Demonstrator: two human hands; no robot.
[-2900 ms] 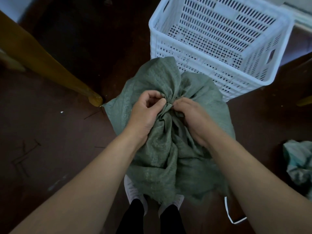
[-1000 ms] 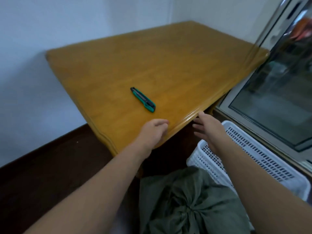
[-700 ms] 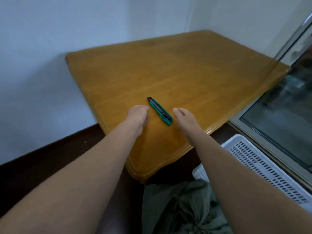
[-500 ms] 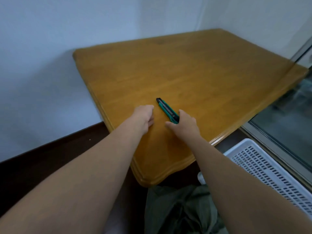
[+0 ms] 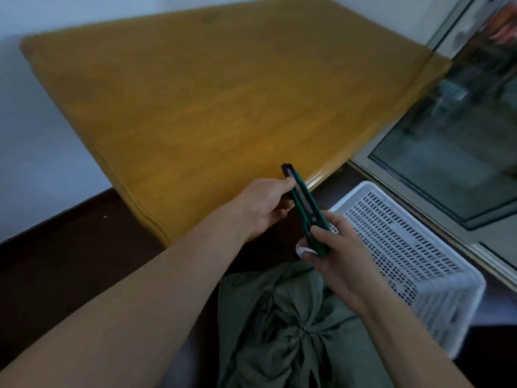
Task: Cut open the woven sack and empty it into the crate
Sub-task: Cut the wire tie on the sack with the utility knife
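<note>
we hold the utility knife with both grips closed on it, left hand and right hand, the woven sack still tied, the crate unfilled.

Green knife held in both hands: left hand at top end, right hand at bottom end. Below: tied sack, white crate, desk.
</note>
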